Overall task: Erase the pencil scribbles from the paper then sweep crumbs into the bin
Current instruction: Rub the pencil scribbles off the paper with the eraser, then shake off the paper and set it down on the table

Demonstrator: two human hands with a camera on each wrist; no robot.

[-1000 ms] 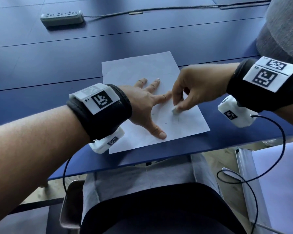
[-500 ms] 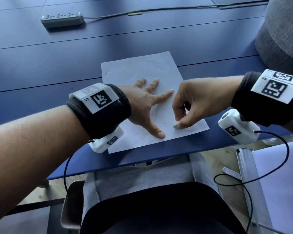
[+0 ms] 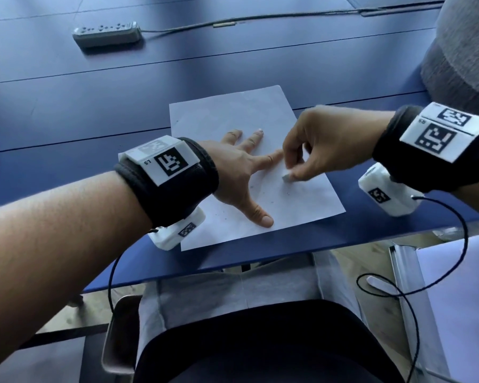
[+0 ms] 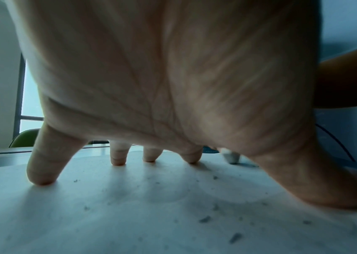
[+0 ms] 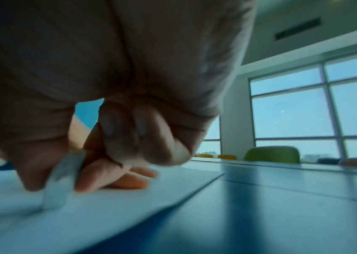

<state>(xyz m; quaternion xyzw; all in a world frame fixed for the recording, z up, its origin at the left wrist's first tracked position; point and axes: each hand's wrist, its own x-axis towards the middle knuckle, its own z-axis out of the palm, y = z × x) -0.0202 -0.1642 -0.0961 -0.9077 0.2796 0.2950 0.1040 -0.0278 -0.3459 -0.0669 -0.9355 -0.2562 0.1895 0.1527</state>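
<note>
I see the left hand [image 3: 238, 172] spread flat, palm down, on the single white rectangular sheet of paper [image 3: 227, 111]. Fingers straight and splayed, tips pressing the sheet; the left wrist view shows four fingertips [image 4: 40, 178] and the thumb in contact, palm arched above the paper. It holds nothing, just pins the sheet.

Right hand [image 3: 324, 145] is curled tight: thumb and forefinger pinch one small pale grey block eraser [image 3: 286, 177], the other fingers tucked in. In the right wrist view the eraser [image 5: 62, 180] sits tilted, its lower end on the paper, blurred. It touches down just right of the left index finger, on the sheet's right half.

The paper lies flat near the front edge of the dark blue smooth tabletop [image 3: 67, 111], skewed a bit. The matte surface carries small dark grey eraser crumbs [image 4: 204, 219], scattered mostly under and in front of the left palm; too many and too small for me to count. I can't make out pencil marks clearly, only a faint grey smudge.

One grey plastic power strip [image 3: 107, 34] sits well away at the far left of the tabletop, cable running right. I don't see the bin in any view. Both wrists carry black bands with white tag markers.
</note>
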